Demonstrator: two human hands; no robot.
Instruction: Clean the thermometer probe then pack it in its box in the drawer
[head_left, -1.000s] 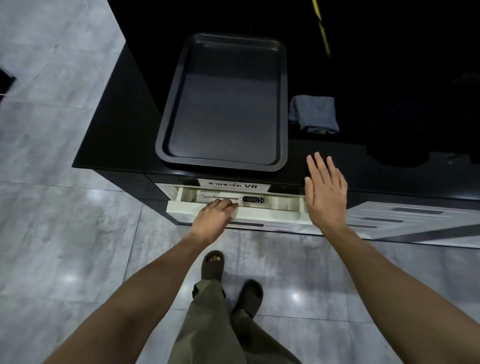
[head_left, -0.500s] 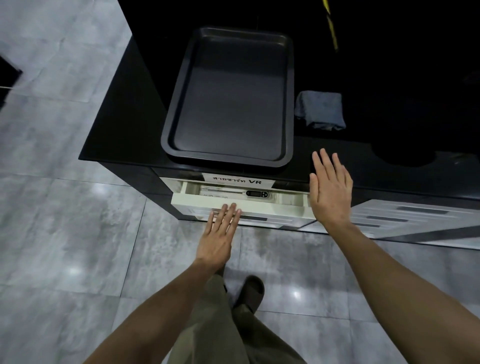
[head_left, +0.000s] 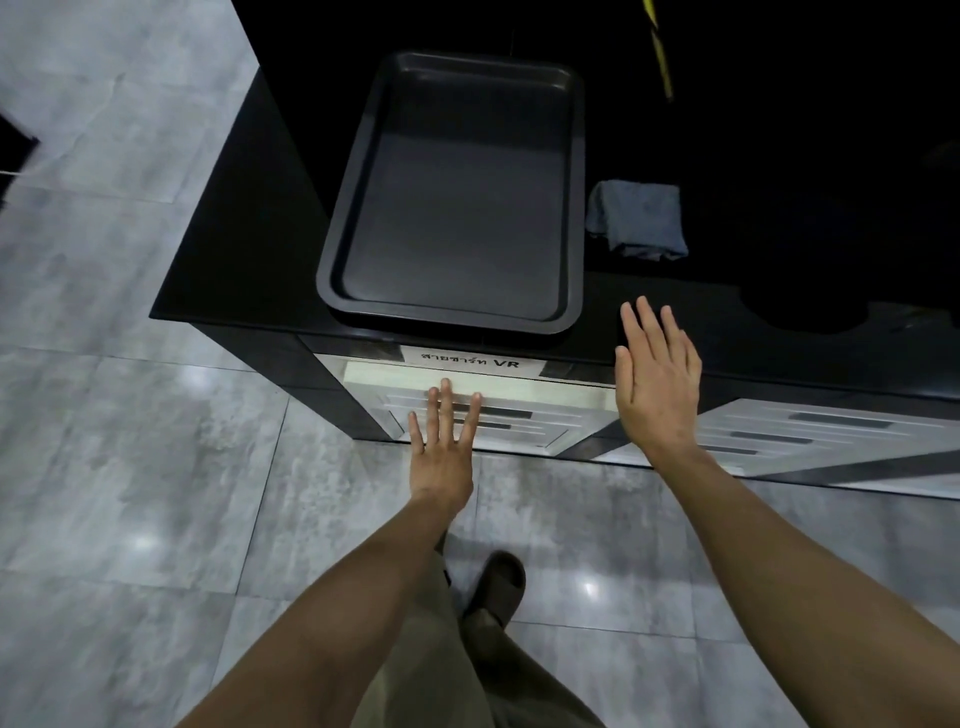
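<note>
The cream drawer (head_left: 545, 391) under the black counter is pushed in; only its top edge shows, below a white label (head_left: 470, 359) reading "VR". The thermometer and its box are hidden inside. My left hand (head_left: 441, 447) is flat with fingers spread, fingertips against the drawer front. My right hand (head_left: 655, 379) hovers open and empty at the drawer's right end, by the counter edge.
A dark baking tray (head_left: 457, 312) sits on the black counter (head_left: 234, 249) above the drawer. A folded grey-blue cloth (head_left: 638, 218) lies right of the tray. Grey tiled floor (head_left: 130, 467) spreads left and below; my legs and a sandal (head_left: 496, 587) stand near the cabinet.
The drawer, open with the thermometer visible earlier, has slid shut. My left hand left the drawer's inside, opened flat and pressed its front. My right hand stayed put.
</note>
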